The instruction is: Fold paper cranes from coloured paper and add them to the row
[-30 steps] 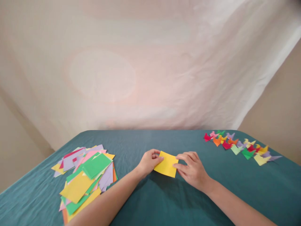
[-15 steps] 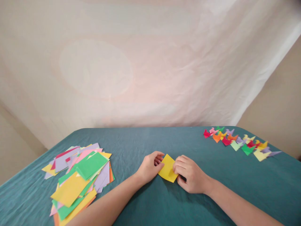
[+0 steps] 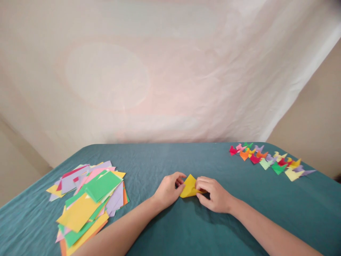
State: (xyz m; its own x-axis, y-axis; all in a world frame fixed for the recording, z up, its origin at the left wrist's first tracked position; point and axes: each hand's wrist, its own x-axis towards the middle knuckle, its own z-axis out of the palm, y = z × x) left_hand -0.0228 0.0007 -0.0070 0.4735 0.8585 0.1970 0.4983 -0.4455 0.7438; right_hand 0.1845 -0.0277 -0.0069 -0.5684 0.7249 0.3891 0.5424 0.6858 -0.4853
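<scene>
A small yellow paper square (image 3: 188,186) lies bent over on itself on the teal tablecloth (image 3: 170,220) near the middle. My left hand (image 3: 168,190) holds its left side with curled fingers. My right hand (image 3: 214,195) pinches its right edge, fingers pressed together on the fold. Both hands rest low on the cloth and touch the paper.
A loose heap of coloured paper squares (image 3: 87,199) spreads over the left of the table. A row of several small folded paper figures (image 3: 269,160) in mixed colours lies at the far right. A pale cloth backdrop (image 3: 160,71) hangs behind the table.
The flat yellow square has been brought together between my hands and now stands partly folded, looking smaller. Both hands have closed in towards each other.
</scene>
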